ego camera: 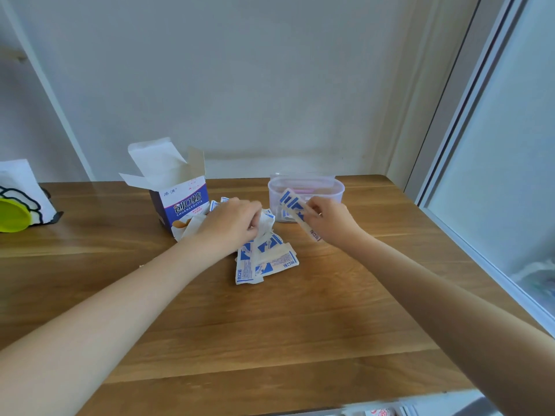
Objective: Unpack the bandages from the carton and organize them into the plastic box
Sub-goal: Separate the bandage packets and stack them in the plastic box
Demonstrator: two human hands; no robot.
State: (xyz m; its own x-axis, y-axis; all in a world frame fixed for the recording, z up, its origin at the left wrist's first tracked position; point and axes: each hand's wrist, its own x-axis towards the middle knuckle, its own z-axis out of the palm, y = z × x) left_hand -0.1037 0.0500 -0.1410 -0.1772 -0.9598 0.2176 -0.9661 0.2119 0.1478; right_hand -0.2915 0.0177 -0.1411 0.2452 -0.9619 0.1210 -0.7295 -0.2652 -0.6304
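Note:
A blue and white bandage carton (183,202) stands open at the back left of the wooden table, its flaps up. Loose blue and white bandage strips (264,262) lie in a pile in front of it. My left hand (231,223) rests on the pile's far end, fingers pinched on one white strip. My right hand (327,220) holds a small bundle of bandages (295,210) tilted in front of the clear plastic box (333,192), which stands at the back right with pink items inside.
The wooden table (270,325) runs to a white wall behind. A white bag with a yellow-green object (15,214) sits at the far left edge. A window frame (468,139) borders the table's right side.

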